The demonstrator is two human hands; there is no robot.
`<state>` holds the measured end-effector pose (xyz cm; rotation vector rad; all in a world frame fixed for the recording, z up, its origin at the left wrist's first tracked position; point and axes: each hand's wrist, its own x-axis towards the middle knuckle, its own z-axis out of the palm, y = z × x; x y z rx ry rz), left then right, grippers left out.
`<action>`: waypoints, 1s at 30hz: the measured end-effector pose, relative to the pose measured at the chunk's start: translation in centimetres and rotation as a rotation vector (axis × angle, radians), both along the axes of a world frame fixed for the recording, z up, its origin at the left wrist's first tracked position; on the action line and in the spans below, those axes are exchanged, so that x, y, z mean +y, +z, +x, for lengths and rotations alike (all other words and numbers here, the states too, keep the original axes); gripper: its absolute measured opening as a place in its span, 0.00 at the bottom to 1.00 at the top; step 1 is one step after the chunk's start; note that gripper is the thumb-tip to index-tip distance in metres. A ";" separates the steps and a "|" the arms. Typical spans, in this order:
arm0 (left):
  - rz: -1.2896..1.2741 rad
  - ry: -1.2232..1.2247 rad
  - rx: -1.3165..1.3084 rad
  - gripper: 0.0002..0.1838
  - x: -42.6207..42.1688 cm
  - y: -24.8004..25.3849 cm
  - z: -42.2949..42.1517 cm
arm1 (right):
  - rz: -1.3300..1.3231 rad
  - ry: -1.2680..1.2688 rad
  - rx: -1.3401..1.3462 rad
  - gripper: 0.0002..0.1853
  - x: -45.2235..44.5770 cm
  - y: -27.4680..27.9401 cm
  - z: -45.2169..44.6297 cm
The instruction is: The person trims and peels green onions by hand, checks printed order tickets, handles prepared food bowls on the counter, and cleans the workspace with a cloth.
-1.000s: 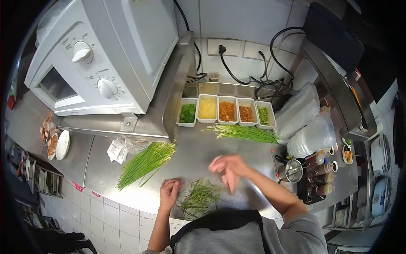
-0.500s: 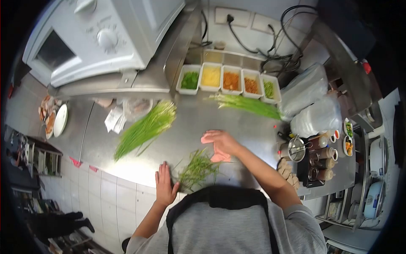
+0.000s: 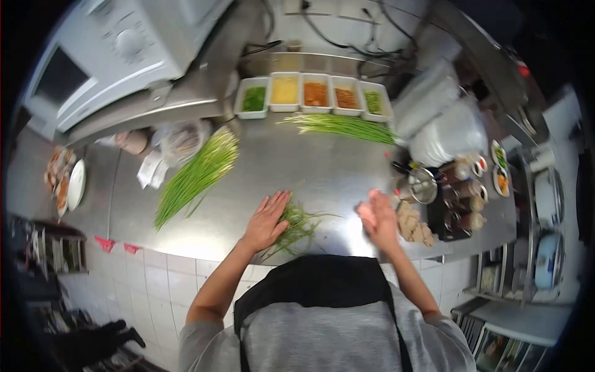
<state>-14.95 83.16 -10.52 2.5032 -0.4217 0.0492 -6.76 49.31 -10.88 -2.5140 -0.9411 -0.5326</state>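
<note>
My left hand (image 3: 266, 220) lies flat with its fingers stretched out, touching the left side of a loose pile of green trimmings (image 3: 297, 229) near the counter's front edge. To the right of the pile, my right hand (image 3: 385, 226) holds a pink cloth (image 3: 367, 214) against the metal counter (image 3: 297, 155); blur softens its fingers. One bunch of long green stalks (image 3: 197, 177) rests at the left. Another bunch (image 3: 347, 126) lies across the back, just in front of the white tubs.
Five white tubs (image 3: 252, 115) of toppings line the back. A microwave (image 3: 130, 46) stands upper left, plastic-wrapped stacks (image 3: 446, 127) at the right. Sauce bottles (image 3: 474, 204), a strainer (image 3: 423, 186) and brown pieces (image 3: 412, 223) are at the right.
My left hand has moved up and right onto the pile's edge. My right hand has carried the pink cloth rightward, away from the trimmings. The camera view has shifted.
</note>
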 end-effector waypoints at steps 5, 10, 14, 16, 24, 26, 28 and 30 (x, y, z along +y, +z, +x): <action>-0.256 -0.297 0.112 0.30 -1.9 0.6 0.6 | 0.418 0.184 0.404 0.18 7.0 -1.0 -1.4; -0.440 -0.240 0.117 0.29 -0.4 2.4 0.6 | 0.763 0.082 0.390 0.21 2.4 1.6 0.3; -0.320 -0.122 0.082 0.33 2.8 2.5 -2.1 | 0.376 -0.392 0.171 0.23 -2.1 -3.1 0.2; -0.172 -0.092 0.091 0.39 3.6 1.6 -4.0 | 0.347 -0.419 0.233 0.26 0.7 -3.0 -0.8; 0.345 -0.027 0.034 0.58 4.2 -2.5 -7.0 | 0.537 -0.177 0.427 0.27 -1.1 0.9 -5.3; 0.331 -0.034 0.044 0.61 3.0 -1.7 -6.2 | 0.340 -0.440 0.320 0.27 -3.3 -0.4 -6.8; 0.291 -0.064 0.071 0.63 1.1 -0.3 -4.1 | 0.442 -0.402 0.404 0.24 -1.1 -1.9 -8.0; 0.224 -0.125 0.124 0.65 -0.9 1.6 -2.0 | 0.659 -0.189 0.555 0.24 1.6 -5.1 -7.4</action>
